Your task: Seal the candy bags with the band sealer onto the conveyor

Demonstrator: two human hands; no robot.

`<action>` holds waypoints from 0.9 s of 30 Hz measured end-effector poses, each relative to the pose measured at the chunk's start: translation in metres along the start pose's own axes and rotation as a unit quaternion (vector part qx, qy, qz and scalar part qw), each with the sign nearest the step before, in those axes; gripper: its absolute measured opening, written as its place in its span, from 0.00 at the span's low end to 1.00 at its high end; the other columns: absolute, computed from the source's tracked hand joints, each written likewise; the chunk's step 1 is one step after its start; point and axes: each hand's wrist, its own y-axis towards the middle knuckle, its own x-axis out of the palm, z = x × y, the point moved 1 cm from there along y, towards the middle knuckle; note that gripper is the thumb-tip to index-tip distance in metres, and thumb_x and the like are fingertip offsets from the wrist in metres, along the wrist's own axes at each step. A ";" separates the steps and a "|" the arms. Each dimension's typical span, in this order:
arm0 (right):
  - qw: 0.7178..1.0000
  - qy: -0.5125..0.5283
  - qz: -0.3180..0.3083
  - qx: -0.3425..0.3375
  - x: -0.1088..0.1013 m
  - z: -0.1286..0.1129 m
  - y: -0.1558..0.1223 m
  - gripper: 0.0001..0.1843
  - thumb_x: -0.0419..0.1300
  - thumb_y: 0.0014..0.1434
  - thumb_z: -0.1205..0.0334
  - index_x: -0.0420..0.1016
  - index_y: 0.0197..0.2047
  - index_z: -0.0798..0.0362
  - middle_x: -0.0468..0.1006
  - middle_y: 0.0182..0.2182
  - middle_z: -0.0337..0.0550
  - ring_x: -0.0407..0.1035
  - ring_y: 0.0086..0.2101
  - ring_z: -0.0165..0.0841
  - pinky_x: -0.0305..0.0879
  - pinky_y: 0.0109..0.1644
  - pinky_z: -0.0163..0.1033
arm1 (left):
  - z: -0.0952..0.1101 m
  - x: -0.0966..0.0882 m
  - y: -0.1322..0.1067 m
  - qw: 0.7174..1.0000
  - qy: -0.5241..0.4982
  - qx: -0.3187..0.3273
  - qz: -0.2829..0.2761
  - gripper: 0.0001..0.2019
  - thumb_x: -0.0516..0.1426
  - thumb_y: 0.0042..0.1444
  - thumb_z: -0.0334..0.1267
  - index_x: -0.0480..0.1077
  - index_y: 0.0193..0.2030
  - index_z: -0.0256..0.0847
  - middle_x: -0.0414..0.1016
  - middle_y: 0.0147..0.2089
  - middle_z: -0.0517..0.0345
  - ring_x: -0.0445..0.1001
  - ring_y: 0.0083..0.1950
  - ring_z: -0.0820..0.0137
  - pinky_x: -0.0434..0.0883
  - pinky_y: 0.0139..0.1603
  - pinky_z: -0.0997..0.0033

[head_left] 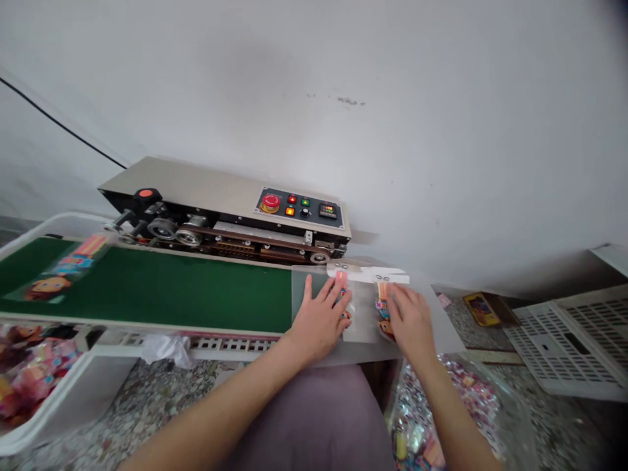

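My left hand (318,322) lies with fingers spread over a clear packet (341,277) holding a small cartoon-figure item, most of it hidden under the fingers. The packet rests on a pale sheet at the right end of the green conveyor belt (196,288), its top edge close to the sealing machine (210,190). Just right of it, my right hand (411,322) has its fingers closed at the side of a second cartoon-figure packet (381,303). A third cartoon-figure packet (63,269) lies flat at the belt's left end.
A control panel (299,208) with lit buttons and a red stop knob faces me. Below left, a white bin (105,386) contains packets. A transparent bag (456,405) of many pieces sits below right, near a white slatted crate (564,347). The wall stands close behind.
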 end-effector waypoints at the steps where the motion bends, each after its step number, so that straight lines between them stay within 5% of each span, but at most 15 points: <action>1: 1.000 -0.009 -0.006 -0.004 0.001 0.004 -0.010 0.23 0.47 0.69 0.57 0.72 0.60 0.54 0.74 0.57 0.55 0.64 0.56 0.45 0.61 0.61 0.54 | -0.002 -0.001 -0.001 1.000 -0.001 -0.006 0.001 0.26 0.43 0.72 0.51 0.57 0.72 0.44 0.50 0.77 0.46 0.50 0.76 0.55 0.44 0.70 0.26; 5: 0.998 -0.052 -0.037 -0.008 0.014 -0.011 -0.024 0.25 0.46 0.71 0.54 0.68 0.66 0.50 0.68 0.65 0.52 0.58 0.63 0.47 0.55 0.65 0.57 | -0.014 -0.007 -0.009 1.000 0.010 -0.025 0.006 0.27 0.44 0.71 0.51 0.58 0.72 0.44 0.50 0.77 0.48 0.50 0.76 0.55 0.41 0.70 0.26; 10: 0.996 -0.053 -0.068 -0.006 0.022 -0.053 -0.009 0.25 0.46 0.71 0.56 0.66 0.67 0.49 0.65 0.67 0.50 0.56 0.65 0.46 0.52 0.66 0.57 | -0.033 -0.023 -0.025 0.993 0.063 -0.100 -0.015 0.26 0.45 0.71 0.48 0.61 0.70 0.39 0.55 0.74 0.43 0.55 0.74 0.50 0.41 0.70 0.26; 14: 0.997 -0.043 -0.056 0.016 0.020 -0.058 -0.007 0.26 0.45 0.71 0.54 0.62 0.69 0.48 0.64 0.68 0.49 0.54 0.66 0.46 0.51 0.66 0.57 | -0.041 -0.039 -0.045 0.984 0.100 -0.144 0.000 0.26 0.46 0.70 0.49 0.65 0.68 0.37 0.55 0.74 0.40 0.52 0.75 0.45 0.44 0.70 0.27; 22: 0.993 -0.053 -0.103 0.012 0.028 -0.089 -0.007 0.27 0.47 0.71 0.56 0.59 0.71 0.48 0.61 0.69 0.48 0.51 0.67 0.53 0.48 0.66 0.65 | -0.027 -0.044 -0.115 0.989 0.116 -0.056 0.075 0.22 0.46 0.70 0.43 0.68 0.64 0.40 0.60 0.72 0.45 0.56 0.74 0.52 0.34 0.73 0.35; 27: 0.994 -0.022 -0.100 0.020 0.037 -0.116 0.001 0.28 0.51 0.69 0.57 0.59 0.71 0.47 0.62 0.69 0.49 0.50 0.67 0.56 0.46 0.66 0.68 | -0.041 -0.044 -0.156 0.982 0.132 -0.052 0.122 0.20 0.49 0.69 0.40 0.69 0.64 0.39 0.64 0.70 0.43 0.61 0.71 0.52 0.39 0.74 0.37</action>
